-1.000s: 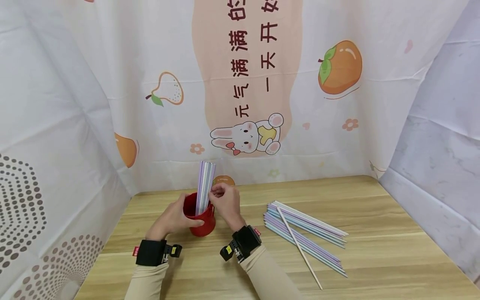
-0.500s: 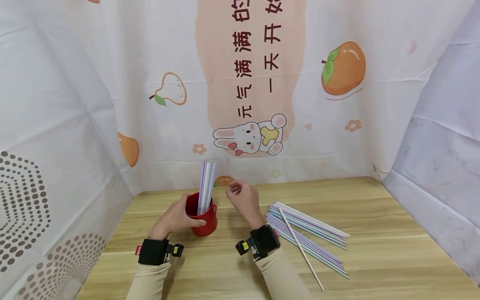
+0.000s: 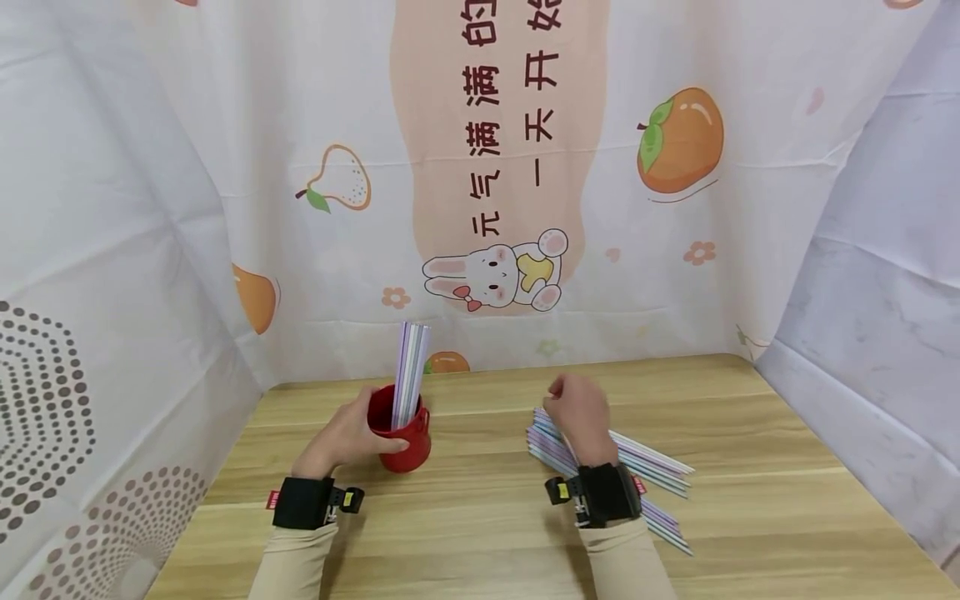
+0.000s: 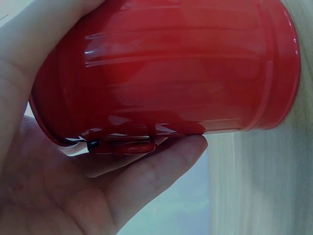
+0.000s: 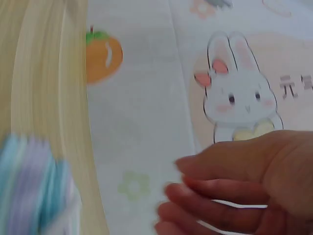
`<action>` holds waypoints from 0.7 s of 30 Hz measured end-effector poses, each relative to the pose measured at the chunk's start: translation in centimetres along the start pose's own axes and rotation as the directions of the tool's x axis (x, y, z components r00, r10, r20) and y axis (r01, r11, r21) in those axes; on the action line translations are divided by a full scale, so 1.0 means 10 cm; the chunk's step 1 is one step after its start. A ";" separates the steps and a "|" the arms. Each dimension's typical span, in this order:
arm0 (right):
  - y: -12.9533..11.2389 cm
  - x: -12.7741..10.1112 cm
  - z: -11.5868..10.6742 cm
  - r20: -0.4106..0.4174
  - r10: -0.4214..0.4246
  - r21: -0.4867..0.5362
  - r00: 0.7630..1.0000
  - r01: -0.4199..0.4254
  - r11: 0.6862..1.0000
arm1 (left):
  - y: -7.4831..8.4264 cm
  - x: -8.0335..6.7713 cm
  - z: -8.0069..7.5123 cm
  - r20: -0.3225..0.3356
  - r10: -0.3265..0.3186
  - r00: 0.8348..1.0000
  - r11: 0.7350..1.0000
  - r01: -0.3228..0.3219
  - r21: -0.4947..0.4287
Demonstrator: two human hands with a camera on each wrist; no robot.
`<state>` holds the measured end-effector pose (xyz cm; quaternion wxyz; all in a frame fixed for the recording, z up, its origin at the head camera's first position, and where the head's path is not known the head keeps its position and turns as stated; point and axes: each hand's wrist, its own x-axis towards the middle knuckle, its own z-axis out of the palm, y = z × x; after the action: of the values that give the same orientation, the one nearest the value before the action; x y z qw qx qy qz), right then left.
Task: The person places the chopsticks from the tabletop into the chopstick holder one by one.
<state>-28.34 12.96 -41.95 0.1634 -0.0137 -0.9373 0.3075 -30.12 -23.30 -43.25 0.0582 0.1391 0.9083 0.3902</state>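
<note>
Left hand point(image 3: 345, 437) holds the red cup point(image 3: 401, 440); right hand point(image 3: 577, 412), loosely curled and empty, hovers over straws point(image 3: 652, 467); light, bendy, probably best pinched mid-length.

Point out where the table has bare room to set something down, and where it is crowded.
Bare wood lies between the red cup and the straw pile, along the near edge of the table, and right of the pile. Crowded: around the cup, gripped by the left hand, and at the pile, where the right hand hovers.
</note>
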 end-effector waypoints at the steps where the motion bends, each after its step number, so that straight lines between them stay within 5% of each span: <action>1: 0.06 -0.01 -0.04 0.030 0.011 -0.019 0.999 -0.010 1.000 | 0.00 0.00 0.00 -0.001 0.000 1.000 1.000 0.000 0.003; 6: 0.29 -0.04 -0.19 0.203 0.081 -0.070 0.976 -0.068 0.995 | -0.01 0.01 0.01 -0.002 0.008 1.000 1.000 -0.008 0.009; 12: 0.47 -0.04 -0.23 0.355 0.189 -0.122 0.916 -0.155 0.980 | 0.00 0.00 0.02 0.008 -0.002 1.000 1.000 0.002 -0.003; 21: 0.45 -0.06 -0.12 0.434 0.336 -0.181 0.836 -0.285 0.941 | 0.00 0.00 0.01 -0.003 0.018 1.000 1.000 -0.018 0.017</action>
<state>-27.69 17.20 -43.85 -0.1159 -0.1015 -0.9496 0.2730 -30.11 -23.19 -43.33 0.0522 0.1473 0.9103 0.3832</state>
